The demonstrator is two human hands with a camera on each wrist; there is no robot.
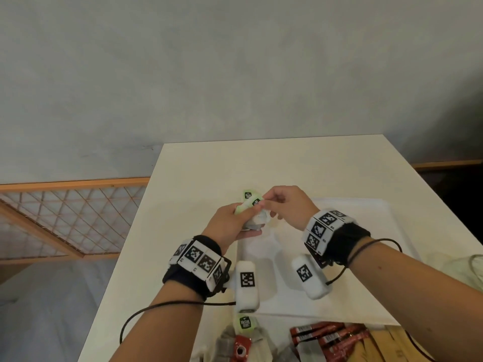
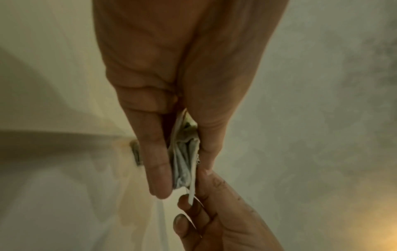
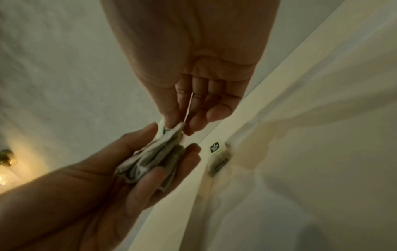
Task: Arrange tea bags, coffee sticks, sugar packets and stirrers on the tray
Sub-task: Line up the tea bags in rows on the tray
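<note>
Above tray (image 1: 366,304): left hand (image 1: 230,223) grip clutching tea bags (image 1: 254,218); right hand (image 1: 287,205) grip pinching one; coffee sticks (image 1: 329,335) nearby.

The left hand (image 1: 230,223) hides most of the bunch of tea bags (image 1: 254,218) it grips, so their number cannot be told, and the print on the green tags (image 1: 248,195) is too small to read. At the near edge of the table (image 1: 198,163), the head view's bottom edge cuts off the red coffee sticks (image 1: 326,335), a red-and-grey packet (image 1: 241,348) and the loose tea bags (image 1: 245,323) beside them, while the tray (image 1: 366,220) is partly hidden by the right hand (image 1: 290,207) and wrist gear. Both wrist views are blurred: the lone tea bag (image 3: 218,157) by the tray's edge shows an unreadable tag.
</note>
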